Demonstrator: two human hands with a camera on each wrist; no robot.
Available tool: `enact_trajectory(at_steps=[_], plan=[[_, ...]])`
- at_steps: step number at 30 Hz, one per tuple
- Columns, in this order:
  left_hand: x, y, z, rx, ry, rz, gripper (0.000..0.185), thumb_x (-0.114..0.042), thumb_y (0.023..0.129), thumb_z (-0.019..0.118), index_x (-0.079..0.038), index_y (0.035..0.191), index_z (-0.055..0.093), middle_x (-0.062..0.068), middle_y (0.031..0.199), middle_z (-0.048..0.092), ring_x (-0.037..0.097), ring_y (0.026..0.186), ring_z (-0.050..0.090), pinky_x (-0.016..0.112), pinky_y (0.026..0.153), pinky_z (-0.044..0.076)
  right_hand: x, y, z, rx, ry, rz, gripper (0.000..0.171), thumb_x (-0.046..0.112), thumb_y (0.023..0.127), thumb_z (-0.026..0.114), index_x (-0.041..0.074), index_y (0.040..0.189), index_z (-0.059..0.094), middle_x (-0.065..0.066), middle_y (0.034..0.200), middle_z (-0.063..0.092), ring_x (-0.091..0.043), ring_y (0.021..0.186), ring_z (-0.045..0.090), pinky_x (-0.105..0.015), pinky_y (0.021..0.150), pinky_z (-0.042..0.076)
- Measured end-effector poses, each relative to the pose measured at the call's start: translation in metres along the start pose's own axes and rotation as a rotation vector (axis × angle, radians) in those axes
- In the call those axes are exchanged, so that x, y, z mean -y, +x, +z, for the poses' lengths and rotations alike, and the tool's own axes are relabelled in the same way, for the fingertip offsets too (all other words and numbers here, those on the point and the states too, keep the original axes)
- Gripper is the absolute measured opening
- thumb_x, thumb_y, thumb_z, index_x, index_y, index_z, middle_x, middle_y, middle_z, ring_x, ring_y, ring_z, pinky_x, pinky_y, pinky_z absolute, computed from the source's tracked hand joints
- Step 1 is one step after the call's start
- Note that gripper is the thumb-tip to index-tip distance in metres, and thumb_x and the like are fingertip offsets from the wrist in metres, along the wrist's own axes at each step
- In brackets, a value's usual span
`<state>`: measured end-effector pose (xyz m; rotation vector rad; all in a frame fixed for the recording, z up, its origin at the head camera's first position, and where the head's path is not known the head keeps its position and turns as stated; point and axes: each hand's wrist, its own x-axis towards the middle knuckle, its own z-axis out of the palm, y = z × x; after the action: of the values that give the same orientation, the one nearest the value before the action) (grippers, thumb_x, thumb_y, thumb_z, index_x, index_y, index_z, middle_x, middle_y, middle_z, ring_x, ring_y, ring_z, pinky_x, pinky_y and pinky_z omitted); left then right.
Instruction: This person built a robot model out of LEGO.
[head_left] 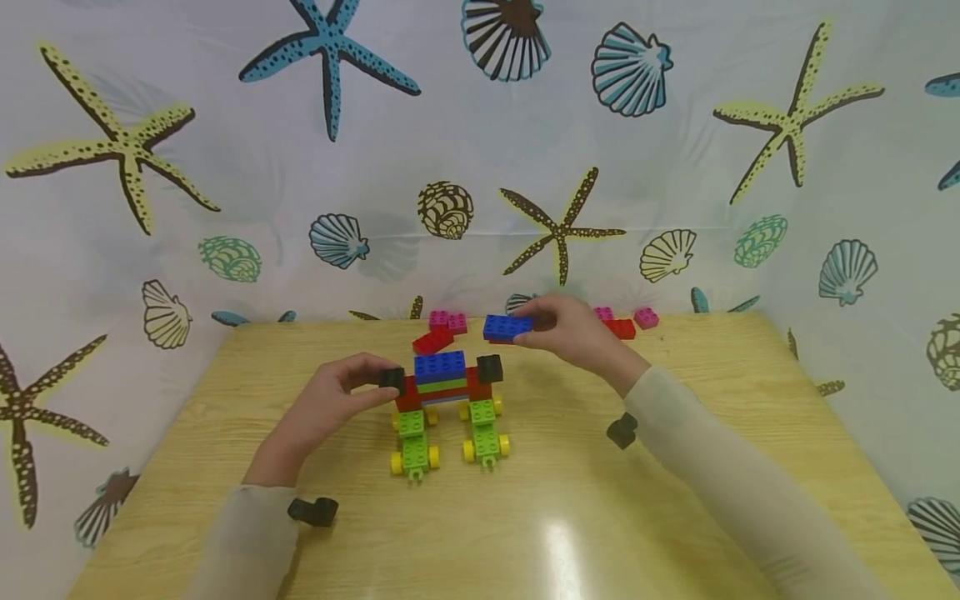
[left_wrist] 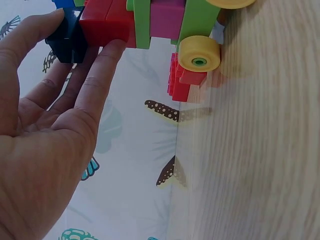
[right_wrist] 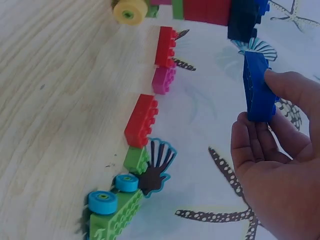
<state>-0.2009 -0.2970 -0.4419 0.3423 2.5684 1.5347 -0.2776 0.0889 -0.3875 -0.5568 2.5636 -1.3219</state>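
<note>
While the left hand pinches the black block at the left end of the brick model, the right hand holds a loose blue brick between thumb and fingers, off the table and near its far edge. The model stands a little left of the table's middle, nearer the far edge than the near one, on two green bases with yellow wheels. A second black block caps its right end, and a fitted blue brick sits on top between the two. Red and pink pieces, such as a red brick, lie along the far edge behind. The step in hand looks like building upward — the held brick seems meant for the model. That would call for bringing it left, lining up the studs and pressing down, with the left hand steadying the end.
</note>
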Motion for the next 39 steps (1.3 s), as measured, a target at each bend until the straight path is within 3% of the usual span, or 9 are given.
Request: enact_trajectory(at_steps=[10,18,30,39], plan=[[-0.002,0.004,0.01,0.023,-0.012,0.013,0.039,-0.034,0.105,0.08,-0.014,0.138,0.073,0.01,0.141,0.075,0.037,0.143,0.064,0.063,0.124,0.052,0.027,-0.01,0.009,0.043,0.078,-0.1,0.039,0.023,0.104,0.082,0.013,0.142,0.076,-0.009,0.137,0.074,-0.029,0.123,0.074,-0.046,0.11,0.065],[-0.008,0.005,0.017,0.034,-0.02,0.011,0.038,-0.033,0.104,0.082,-0.015,0.136,0.074,0.009,0.139,0.075,0.035,0.139,0.066,0.058,0.121,0.056,0.039,-0.015,0.016,0.108,0.073,-0.182,0.037,0.021,0.106,0.079,0.012,0.142,0.075,-0.008,0.134,0.073,-0.025,0.117,0.073,-0.043,0.111,0.063],[-0.01,0.008,0.03,0.068,-0.047,0.015,0.039,-0.032,0.103,0.083,-0.016,0.137,0.074,0.008,0.136,0.076,0.035,0.137,0.066,0.057,0.121,0.055,0.036,-0.018,0.026,0.169,0.133,-0.138,0.035,0.021,0.104,0.081,0.012,0.138,0.076,-0.011,0.137,0.076,-0.026,0.117,0.076,-0.042,0.107,0.066],[-0.012,0.008,0.031,0.076,-0.047,-0.002,0.04,-0.033,0.103,0.083,-0.015,0.138,0.073,0.009,0.138,0.075,0.036,0.142,0.065,0.058,0.122,0.055,0.031,-0.02,0.03,0.168,0.1,-0.117,0.037,0.025,0.103,0.083,0.016,0.138,0.078,-0.007,0.136,0.077,-0.024,0.118,0.075,-0.045,0.109,0.064]])
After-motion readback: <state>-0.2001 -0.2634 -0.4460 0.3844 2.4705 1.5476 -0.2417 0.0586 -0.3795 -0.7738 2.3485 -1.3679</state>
